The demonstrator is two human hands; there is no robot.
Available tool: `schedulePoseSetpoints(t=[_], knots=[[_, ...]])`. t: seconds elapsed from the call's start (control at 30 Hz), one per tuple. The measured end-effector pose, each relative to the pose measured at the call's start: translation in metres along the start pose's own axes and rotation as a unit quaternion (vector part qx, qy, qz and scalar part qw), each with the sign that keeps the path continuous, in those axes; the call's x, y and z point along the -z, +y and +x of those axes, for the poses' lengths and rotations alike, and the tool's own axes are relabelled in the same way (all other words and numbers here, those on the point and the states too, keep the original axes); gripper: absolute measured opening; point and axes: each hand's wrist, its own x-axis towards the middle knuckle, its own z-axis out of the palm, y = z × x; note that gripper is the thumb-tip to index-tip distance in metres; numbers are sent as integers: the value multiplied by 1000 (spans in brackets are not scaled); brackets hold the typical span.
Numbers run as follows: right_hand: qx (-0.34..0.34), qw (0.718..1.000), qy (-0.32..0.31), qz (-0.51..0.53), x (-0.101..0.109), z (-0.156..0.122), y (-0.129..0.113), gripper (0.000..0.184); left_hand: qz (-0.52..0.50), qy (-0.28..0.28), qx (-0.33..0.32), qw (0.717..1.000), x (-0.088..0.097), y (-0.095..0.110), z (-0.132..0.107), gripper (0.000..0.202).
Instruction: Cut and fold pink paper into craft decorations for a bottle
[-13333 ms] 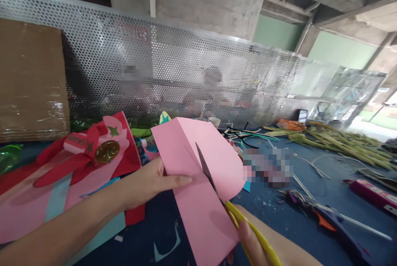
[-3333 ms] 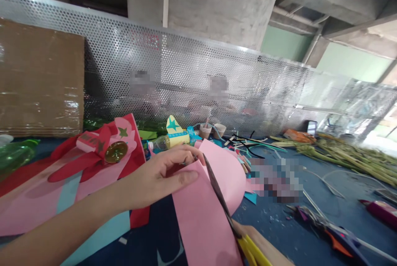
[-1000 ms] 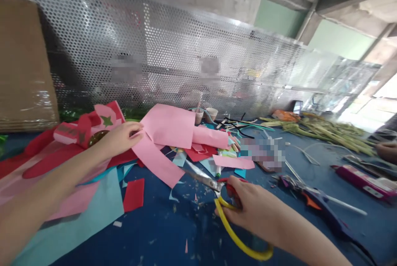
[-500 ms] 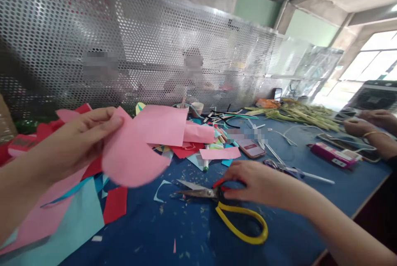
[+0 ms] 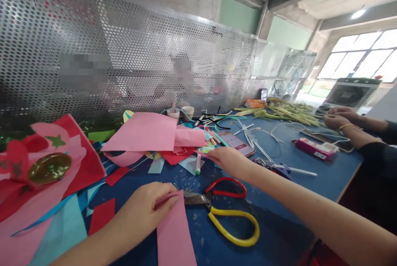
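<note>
My left hand pinches a long pink paper strip near the front of the blue table. Beside it lies a pair of scissors with one red and one yellow handle; the paper hides the blade tips. Farther back, my right hand has its fingertips closed on the end of a small pink paper piece, mostly hidden by the hand. A marker with a green end lies just left of those fingertips. A large pink sheet rests on the paper pile, with a curved pink piece under it.
Red paper flowers and a roll of tape lie at left. A phone, white sticks, a purple box and corn husks are beyond. Another person's hands are at right; a perforated metal screen stands behind.
My left hand has let go of the curved pink piece and come down to hold a pink strip. My right hand has left the scissors and moved back to the small pink piece.
</note>
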Motion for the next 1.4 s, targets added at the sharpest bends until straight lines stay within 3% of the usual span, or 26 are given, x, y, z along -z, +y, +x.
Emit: schedulePoseSetpoints(t=[0.13,0.2,0.27,0.37,0.47,0.57,0.63,0.67,0.77,0.83,0.97,1.2,1.4], knots=[[-60,987,144,20,39,15,7,21,60,94,-95,989,-15,-6,-9,23],[-89,971,223,22,55,33,15,32,79,149,-136,976,-22,-11,-10,20],[-97,960,261,29,60,57,21,38,92,195,-166,962,-25,-14,-10,21],[-64,974,210,53,48,92,26,27,101,203,-198,954,-24,-12,-9,16],[-31,988,131,70,34,105,20,25,115,191,-211,952,-20,-6,-9,15],[5,995,49,87,36,81,3,17,123,190,-223,948,-19,-2,-7,17],[69,990,-50,115,43,48,-12,10,118,187,-232,947,-19,-2,-7,17],[99,982,-97,127,45,29,-19,14,112,187,-234,947,-19,-2,-7,15],[125,961,-193,156,46,-27,-36,58,82,195,-235,949,-18,-2,-10,10],[95,967,-189,144,38,-56,-43,66,69,205,-236,947,-17,-1,-12,13],[8,983,-121,135,17,-91,-51,60,68,230,-235,942,-16,-1,-13,19],[-127,977,-92,145,8,-120,-58,60,92,232,-226,942,-14,-2,-12,17],[-197,973,-52,105,8,-134,-36,58,103,225,-222,943,-14,-4,-13,17]])
